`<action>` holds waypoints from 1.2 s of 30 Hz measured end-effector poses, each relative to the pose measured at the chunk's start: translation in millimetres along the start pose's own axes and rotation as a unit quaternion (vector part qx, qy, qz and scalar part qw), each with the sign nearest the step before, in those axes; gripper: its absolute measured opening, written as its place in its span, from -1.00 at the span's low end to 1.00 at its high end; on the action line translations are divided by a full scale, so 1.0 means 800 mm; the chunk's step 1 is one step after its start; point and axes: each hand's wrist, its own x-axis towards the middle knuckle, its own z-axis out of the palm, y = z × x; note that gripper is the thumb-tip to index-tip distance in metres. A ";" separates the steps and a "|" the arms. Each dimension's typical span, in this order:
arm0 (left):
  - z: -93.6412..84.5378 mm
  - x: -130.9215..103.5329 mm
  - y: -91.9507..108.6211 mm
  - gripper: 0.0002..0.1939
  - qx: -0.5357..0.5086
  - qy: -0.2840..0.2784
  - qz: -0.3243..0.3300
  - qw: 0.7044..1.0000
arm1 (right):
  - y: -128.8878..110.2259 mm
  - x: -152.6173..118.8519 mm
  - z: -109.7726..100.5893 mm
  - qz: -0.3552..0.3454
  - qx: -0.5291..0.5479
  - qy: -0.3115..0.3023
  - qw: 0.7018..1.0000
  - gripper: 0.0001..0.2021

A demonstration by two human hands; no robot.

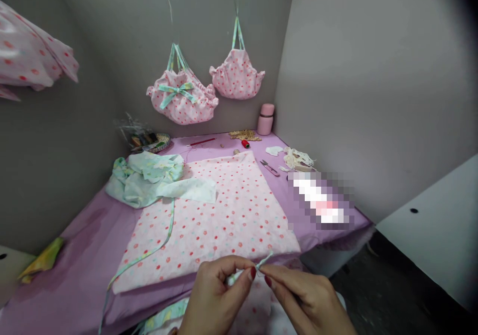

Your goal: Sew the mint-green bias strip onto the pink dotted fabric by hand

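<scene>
At the bottom of the head view, my left hand [214, 295] and my right hand [304, 297] meet at the fingertips. Both pinch the end of a narrow pale green fabric strip [263, 264]. The strip's tip pokes up between the two thumbs. Just beyond the hands lies a pink spotted cloth [220, 215], spread flat on the purple table cover [85, 255]. Another long green strip [149, 255] trails over the cloth's left side and off the table's front edge. More pink and green fabric lies in my lap, partly hidden by the hands.
A crumpled green floral cloth [144, 178] lies at the left. Small scissors [269, 167], a red thread spool [245, 144], a pink flask [266, 119], beige scraps [297, 158] and a basket of supplies [149, 141] sit at the back. Two pink pouches [182, 98] hang on the wall.
</scene>
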 end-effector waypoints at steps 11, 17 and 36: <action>-0.006 -0.002 0.002 -0.81 0.224 0.031 0.191 0.955 | 0.001 -0.001 0.000 0.062 -0.031 -0.007 0.998 -0.62; -0.007 0.000 0.000 -0.83 0.269 0.059 0.248 0.929 | -0.006 0.004 -0.002 0.015 -0.003 0.001 1.000 -0.70; 0.007 0.003 -0.004 -0.66 0.324 0.167 0.390 0.846 | 0.016 -0.001 0.027 0.109 0.124 0.028 0.986 -0.73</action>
